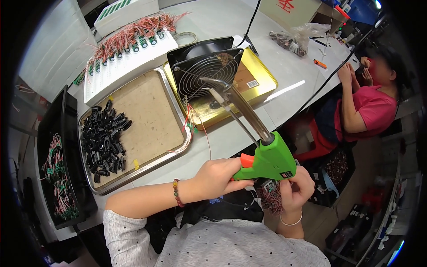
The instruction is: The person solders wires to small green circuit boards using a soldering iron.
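A green soldering gun (pixel 272 159) with an orange trigger is raised in front of me. Its long metal barrel and a thin feed tube point up and left toward a black fan with a wire guard (pixel 207 75). My left hand (pixel 219 178) is closed round the grip by the trigger. At the rear of the gun's body, my right hand (pixel 297 190) is closed with its fingers pinched together. Whatever it holds there is too small or hidden to make out. Red and white wires (pixel 190 113) with small green boards hang below the fan.
A metal-rimmed tray (pixel 153 171) holds many black plastic parts (pixel 106 142). The fan stands in a gold tin tray (pixel 271 82). Wired components fill a white foam block (pixel 95 89); a black bin (pixel 89 196) stands left. At right, a person (pixel 371 104) sits by the table; a black cable crosses there.
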`<state>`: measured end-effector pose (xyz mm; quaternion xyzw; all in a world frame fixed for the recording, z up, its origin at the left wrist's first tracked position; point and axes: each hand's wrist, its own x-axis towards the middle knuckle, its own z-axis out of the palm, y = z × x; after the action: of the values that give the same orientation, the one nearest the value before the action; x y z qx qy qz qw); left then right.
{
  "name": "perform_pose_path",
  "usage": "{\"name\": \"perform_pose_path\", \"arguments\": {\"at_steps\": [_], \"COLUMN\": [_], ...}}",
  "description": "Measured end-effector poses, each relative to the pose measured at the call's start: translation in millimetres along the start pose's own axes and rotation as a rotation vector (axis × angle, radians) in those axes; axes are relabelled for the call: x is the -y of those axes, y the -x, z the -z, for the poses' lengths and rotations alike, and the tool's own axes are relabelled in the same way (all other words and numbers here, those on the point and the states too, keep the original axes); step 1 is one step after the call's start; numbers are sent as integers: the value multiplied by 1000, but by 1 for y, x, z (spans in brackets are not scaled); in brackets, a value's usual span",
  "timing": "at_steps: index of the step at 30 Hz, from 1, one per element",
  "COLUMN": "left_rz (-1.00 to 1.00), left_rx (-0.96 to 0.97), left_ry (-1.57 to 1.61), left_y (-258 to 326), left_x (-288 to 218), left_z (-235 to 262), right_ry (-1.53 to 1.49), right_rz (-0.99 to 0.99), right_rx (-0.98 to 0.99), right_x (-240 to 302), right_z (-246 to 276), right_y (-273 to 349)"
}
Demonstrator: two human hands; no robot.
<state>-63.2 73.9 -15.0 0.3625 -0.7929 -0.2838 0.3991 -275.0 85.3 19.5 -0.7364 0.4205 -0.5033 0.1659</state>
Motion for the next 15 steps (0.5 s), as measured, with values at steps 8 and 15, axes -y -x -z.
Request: {"name": "perform_pose_path", "arguments": {"at_steps": [8,15], "left_rz": [-14,-20], "left_rx": [-7,-63], "left_ry": [-7,20], "left_y": [0,0], "left_x": [1,3], "left_z": [1,-3], "right_ry": [-47,-378], "right_rz": [292,-122], "right_rx": [-281,211], "right_x": [-12,4], "right_z": [3,-55], "right_y": [20,40]}}
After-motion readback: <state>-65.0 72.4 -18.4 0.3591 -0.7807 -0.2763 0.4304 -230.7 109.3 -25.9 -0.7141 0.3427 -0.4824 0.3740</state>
